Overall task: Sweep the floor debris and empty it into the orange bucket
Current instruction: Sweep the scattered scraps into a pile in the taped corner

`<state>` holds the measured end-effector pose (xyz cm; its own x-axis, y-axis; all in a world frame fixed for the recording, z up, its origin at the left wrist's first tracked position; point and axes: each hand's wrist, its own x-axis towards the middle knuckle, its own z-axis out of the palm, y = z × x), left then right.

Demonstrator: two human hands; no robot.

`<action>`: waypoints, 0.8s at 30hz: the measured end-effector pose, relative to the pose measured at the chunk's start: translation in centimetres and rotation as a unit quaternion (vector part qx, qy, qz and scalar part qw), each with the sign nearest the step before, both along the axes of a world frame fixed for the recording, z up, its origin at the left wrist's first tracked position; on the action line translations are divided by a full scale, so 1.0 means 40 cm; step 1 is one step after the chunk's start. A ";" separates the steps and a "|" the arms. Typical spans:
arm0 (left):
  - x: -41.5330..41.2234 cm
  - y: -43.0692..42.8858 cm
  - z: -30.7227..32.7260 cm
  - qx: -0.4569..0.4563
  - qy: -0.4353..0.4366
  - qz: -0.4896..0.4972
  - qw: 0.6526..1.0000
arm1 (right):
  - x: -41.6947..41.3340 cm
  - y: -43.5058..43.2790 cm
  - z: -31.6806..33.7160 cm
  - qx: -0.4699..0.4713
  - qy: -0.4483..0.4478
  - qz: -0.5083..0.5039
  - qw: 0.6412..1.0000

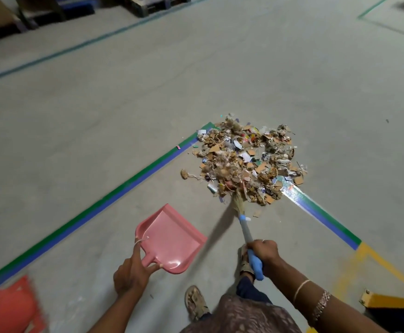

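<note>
A heap of debris (245,161), made of cardboard scraps, paper bits and string, lies on the grey floor where two green-and-blue tape lines meet. My right hand (264,252) grips the blue handle of a short broom (246,230), whose straw bristles touch the near edge of the heap. My left hand (133,272) holds a pink dustpan (172,239) by its handle, above the floor and left of the broom. The orange bucket (6,306) shows at the bottom left corner, blurred and partly cut off.
Green-and-blue tape (104,200) runs diagonally across the floor, and yellow painted lines (376,258) lie at right. A yellow metal frame (388,302) sits at the bottom right. Pallets and boxes (51,10) stand along the far edge. My sandalled foot (196,302) is below the dustpan.
</note>
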<state>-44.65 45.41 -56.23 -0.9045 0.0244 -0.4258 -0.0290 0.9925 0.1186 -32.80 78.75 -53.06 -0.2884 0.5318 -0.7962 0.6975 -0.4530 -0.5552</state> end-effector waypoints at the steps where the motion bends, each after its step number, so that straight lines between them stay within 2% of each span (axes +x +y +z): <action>1: 0.002 -0.003 0.001 -0.003 0.002 0.005 1.000 | 0.002 -0.017 0.015 -0.022 0.004 -0.006 1.000; 6: 0.011 -0.030 0.012 -0.010 0.002 0.041 0.999 | 0.011 -0.073 0.013 -0.077 0.036 0.039 0.996; 12: 0.021 -0.039 0.026 -0.040 -0.002 0.074 0.996 | -0.060 -0.082 -0.010 -0.053 0.070 0.167 0.982; 17: 0.029 -0.004 0.044 -0.030 -0.017 0.102 0.994 | -0.220 0.017 -0.077 -0.025 0.062 0.267 0.961; 24: 0.024 0.054 0.049 0.014 -0.022 0.143 0.989 | -0.413 0.220 -0.196 0.036 0.010 0.292 0.956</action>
